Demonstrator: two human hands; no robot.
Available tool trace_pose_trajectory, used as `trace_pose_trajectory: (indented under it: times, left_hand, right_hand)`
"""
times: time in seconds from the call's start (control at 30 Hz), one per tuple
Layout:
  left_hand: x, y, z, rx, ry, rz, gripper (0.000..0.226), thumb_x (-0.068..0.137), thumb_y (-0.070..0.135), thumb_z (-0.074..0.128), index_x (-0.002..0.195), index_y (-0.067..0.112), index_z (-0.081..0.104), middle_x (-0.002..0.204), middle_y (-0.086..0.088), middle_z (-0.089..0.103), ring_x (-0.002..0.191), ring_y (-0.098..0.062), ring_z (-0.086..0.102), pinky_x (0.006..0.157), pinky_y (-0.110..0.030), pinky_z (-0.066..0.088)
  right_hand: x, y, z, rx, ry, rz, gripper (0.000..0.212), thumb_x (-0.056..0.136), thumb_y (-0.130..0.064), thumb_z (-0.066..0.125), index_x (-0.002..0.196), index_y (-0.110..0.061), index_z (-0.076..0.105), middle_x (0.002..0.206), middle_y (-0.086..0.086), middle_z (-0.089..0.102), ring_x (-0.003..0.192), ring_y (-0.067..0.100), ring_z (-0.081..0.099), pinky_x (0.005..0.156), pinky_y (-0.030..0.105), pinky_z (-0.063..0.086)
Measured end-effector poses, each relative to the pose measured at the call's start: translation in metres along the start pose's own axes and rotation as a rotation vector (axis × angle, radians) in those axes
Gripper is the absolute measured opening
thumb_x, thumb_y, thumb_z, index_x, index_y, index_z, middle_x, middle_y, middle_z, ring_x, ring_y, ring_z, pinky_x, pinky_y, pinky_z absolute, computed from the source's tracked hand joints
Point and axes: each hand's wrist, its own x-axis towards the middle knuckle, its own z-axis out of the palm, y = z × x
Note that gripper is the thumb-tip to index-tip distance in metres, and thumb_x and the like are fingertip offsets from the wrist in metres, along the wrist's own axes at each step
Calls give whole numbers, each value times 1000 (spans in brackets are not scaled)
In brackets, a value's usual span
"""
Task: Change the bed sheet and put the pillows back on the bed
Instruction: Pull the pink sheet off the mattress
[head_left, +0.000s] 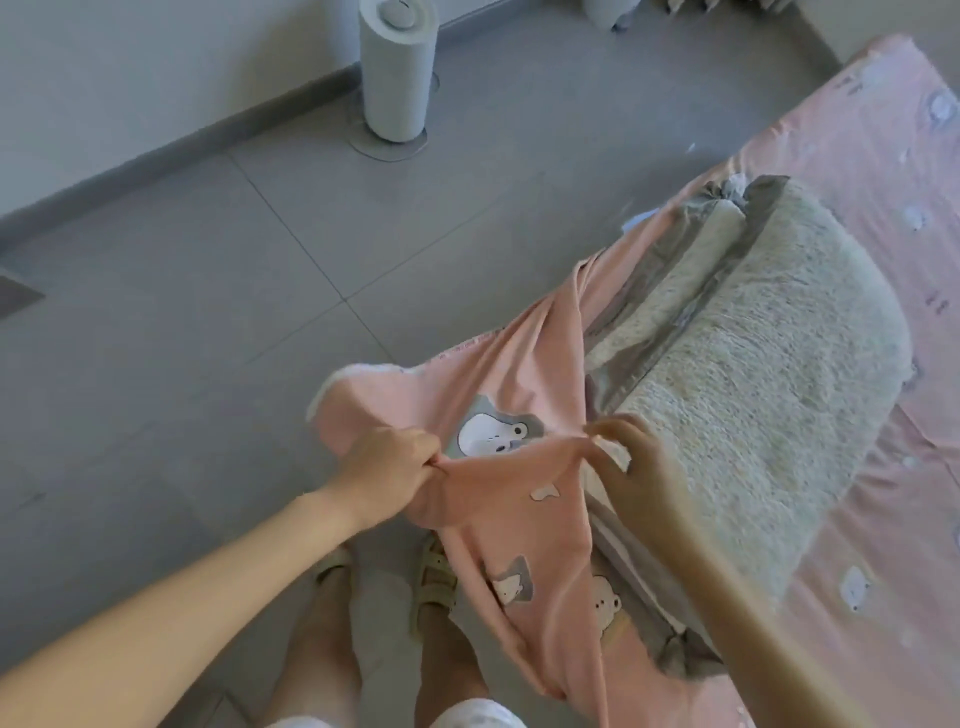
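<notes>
Floor (208, 312): grey tile ran wide and open off the bed's near side to the wall, which gave plenty of room to step back and pull.
Bed (893, 130): it stood at the person's right, its top already spread with pink bear-print cloth.
Fleecy bundle (753, 364): it lay folded on the bed by its near edge, just beside the hands. I judged it was parked there to keep it off the floor (blanket or pillow, I could not tell).
Pink sheet (519, 519): its loose end was lifted off the bed's near corner and hung past the edge toward the floor, with the hem drawn taut between both hands, likely to find the corner and fit it.
White tower (397, 73): it stood by the wall, well apart from the bed and out of the way.
Left hand (387, 467): just off the bed's edge, it was fisted tight on the hem.
Right hand (639, 467): at the bed's edge, its thumb and fingertips pinched the same hem.
Sandal (434, 587): it was planted on the floor beside the bed, under the hanging cloth, a possible snag.
</notes>
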Motion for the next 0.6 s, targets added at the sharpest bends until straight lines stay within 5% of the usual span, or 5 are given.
trace_pose_trajectory:
  times: [0.1, 0.17, 0.23, 0.3, 0.6]
  left_hand:
    - [-6, 19, -26, 10, -4, -20, 15, 92, 21, 55, 89, 11, 66, 95, 2, 66, 90, -16, 57, 68, -21, 33]
    - [0, 42, -51, -84, 140, -46, 11, 89, 17, 59, 85, 9, 66, 89, -1, 65, 83, -18, 56, 62, -21, 31]
    - [10, 62, -80, -160, 254, -40, 10, 85, 16, 64, 79, 8, 67, 77, 0, 62, 75, -18, 55, 62, -24, 34]
    - [14, 78, -101, -112, 182, 23, 12, 84, 19, 66, 77, 9, 66, 71, 5, 58, 72, -16, 54, 60, -22, 35]
    - [21, 212, -156, -87, 130, 586, 3, 79, 8, 68, 79, 5, 69, 71, 7, 59, 64, -6, 52, 61, -11, 36]
  right_hand:
    - [-7, -21, 32, -86, -259, -164, 69, 76, -47, 70, 138, -29, 47, 138, -7, 49, 125, 16, 44, 107, 41, 31]
    - [-21, -40, 51, -94, -296, -249, 69, 72, -57, 60, 135, -33, 47, 133, -8, 54, 125, 16, 46, 108, 44, 30]
    - [-32, -53, 64, 34, -163, -238, 35, 75, -48, 53, 97, -24, 64, 87, -10, 65, 87, 17, 57, 90, 43, 42]
    - [-37, -62, 63, 181, 30, -129, 33, 81, -39, 50, 64, -11, 56, 57, -4, 54, 60, 20, 49, 73, 40, 44]
    - [-102, -62, -81, 408, 590, 150, 19, 89, -19, 65, 72, -16, 70, 60, 3, 62, 59, 21, 55, 58, 36, 40]
